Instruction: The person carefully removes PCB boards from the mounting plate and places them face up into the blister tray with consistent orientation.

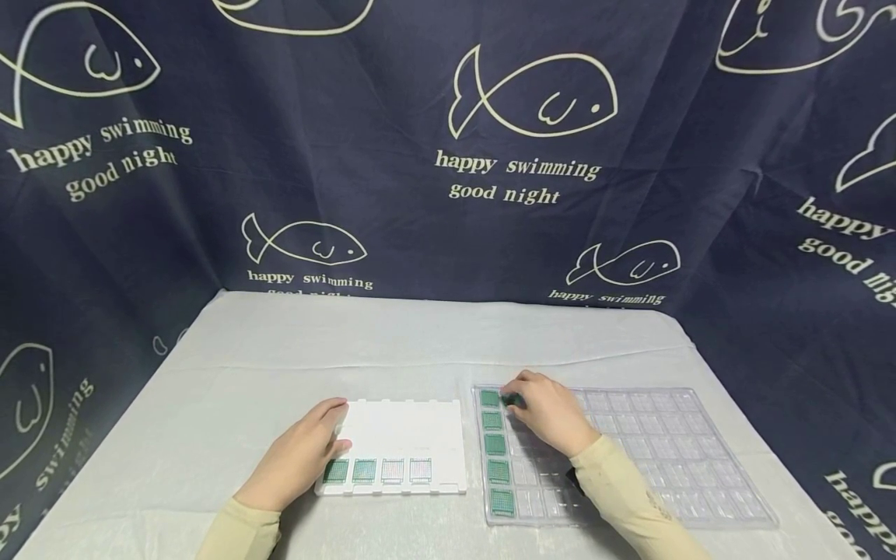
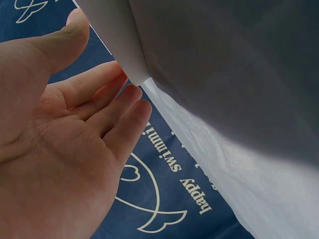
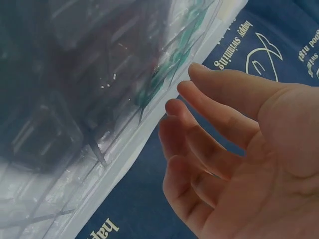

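My left hand (image 1: 301, 449) rests at the left edge of a white board (image 1: 402, 426), its thumb over the near face and its fingertips along the rim. Along the board's front lie a few small square circuit boards (image 1: 364, 470), greener at left and paler at right. At the back left of a clear compartment tray (image 1: 630, 451), my right hand (image 1: 553, 408) pinches a dark green circuit board (image 1: 513, 400) at its fingertips. The hand partly hides this piece. Several green circuit boards (image 1: 495, 444) fill the tray's leftmost column. In the left wrist view, the fingers (image 2: 134, 99) look nearly straight.
The tray and the white board lie side by side on a pale cloth-covered table (image 1: 392, 334), a narrow gap between them. A dark blue curtain (image 1: 392, 171) with fish drawings and lettering stands behind and at both sides.
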`<action>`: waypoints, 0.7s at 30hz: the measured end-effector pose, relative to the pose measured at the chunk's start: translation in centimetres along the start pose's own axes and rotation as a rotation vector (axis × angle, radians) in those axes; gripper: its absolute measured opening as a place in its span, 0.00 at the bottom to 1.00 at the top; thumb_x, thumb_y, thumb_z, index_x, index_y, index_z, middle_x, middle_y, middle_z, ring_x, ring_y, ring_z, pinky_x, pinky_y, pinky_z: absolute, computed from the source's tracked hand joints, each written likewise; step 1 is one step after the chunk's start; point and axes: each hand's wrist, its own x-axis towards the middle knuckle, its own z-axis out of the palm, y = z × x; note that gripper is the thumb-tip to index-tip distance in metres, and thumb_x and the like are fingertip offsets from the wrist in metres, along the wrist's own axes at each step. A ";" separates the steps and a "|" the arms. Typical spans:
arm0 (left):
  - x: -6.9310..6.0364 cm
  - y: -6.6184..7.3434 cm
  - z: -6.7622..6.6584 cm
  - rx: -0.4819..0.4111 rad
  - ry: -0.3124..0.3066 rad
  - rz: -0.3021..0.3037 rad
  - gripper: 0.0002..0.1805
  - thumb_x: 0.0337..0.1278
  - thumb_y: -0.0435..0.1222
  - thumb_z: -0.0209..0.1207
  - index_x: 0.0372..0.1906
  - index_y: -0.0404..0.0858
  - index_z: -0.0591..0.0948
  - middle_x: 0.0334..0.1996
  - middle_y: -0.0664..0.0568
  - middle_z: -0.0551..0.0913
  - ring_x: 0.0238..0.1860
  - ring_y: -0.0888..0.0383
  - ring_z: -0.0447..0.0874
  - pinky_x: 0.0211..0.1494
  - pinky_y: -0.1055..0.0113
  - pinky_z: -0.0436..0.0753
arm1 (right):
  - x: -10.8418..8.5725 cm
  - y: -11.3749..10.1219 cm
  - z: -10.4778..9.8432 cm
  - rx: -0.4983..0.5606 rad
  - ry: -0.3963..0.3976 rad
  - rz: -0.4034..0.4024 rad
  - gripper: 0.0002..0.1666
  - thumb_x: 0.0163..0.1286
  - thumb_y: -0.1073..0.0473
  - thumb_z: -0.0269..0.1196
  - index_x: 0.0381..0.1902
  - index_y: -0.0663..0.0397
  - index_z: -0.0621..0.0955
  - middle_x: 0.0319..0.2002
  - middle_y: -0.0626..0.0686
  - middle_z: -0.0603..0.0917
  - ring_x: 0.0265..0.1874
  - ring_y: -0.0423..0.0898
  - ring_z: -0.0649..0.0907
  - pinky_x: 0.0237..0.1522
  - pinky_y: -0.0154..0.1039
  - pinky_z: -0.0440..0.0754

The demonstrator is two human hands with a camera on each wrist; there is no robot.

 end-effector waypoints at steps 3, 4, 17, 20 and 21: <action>0.0 0.0 0.0 -0.002 -0.005 -0.003 0.31 0.58 0.38 0.71 0.64 0.29 0.78 0.66 0.43 0.78 0.63 0.45 0.82 0.66 0.50 0.84 | -0.1 -0.1 0.0 -0.002 -0.016 0.004 0.13 0.60 0.62 0.75 0.44 0.48 0.90 0.41 0.48 0.88 0.41 0.50 0.88 0.42 0.50 0.91; 0.0 0.0 0.0 -0.003 -0.006 -0.004 0.30 0.58 0.38 0.71 0.63 0.29 0.78 0.66 0.43 0.78 0.63 0.45 0.82 0.66 0.50 0.84 | -0.1 -0.2 0.0 -0.001 -0.019 0.004 0.13 0.60 0.62 0.75 0.44 0.48 0.90 0.41 0.48 0.88 0.41 0.50 0.88 0.42 0.50 0.91; 0.0 0.1 -0.1 -0.001 -0.008 -0.008 0.31 0.57 0.37 0.71 0.64 0.28 0.78 0.66 0.43 0.78 0.62 0.46 0.83 0.65 0.50 0.84 | -0.3 -0.5 -0.1 -0.003 -0.011 -0.008 0.11 0.59 0.62 0.76 0.41 0.48 0.91 0.40 0.47 0.88 0.40 0.49 0.88 0.40 0.49 0.91; 0.0 0.0 -0.1 -0.003 -0.008 -0.006 0.31 0.57 0.38 0.71 0.64 0.28 0.77 0.66 0.43 0.78 0.62 0.46 0.83 0.65 0.50 0.84 | -0.3 -0.8 -0.3 0.006 -0.012 -0.002 0.12 0.59 0.61 0.76 0.42 0.48 0.90 0.41 0.47 0.88 0.41 0.49 0.88 0.42 0.49 0.91; 0.0 0.0 -0.1 -0.002 -0.006 -0.004 0.31 0.57 0.38 0.71 0.64 0.29 0.78 0.66 0.43 0.78 0.62 0.46 0.83 0.65 0.50 0.84 | -0.3 -0.9 -0.4 0.008 -0.012 -0.001 0.13 0.58 0.61 0.76 0.42 0.48 0.90 0.40 0.47 0.88 0.42 0.49 0.88 0.42 0.49 0.91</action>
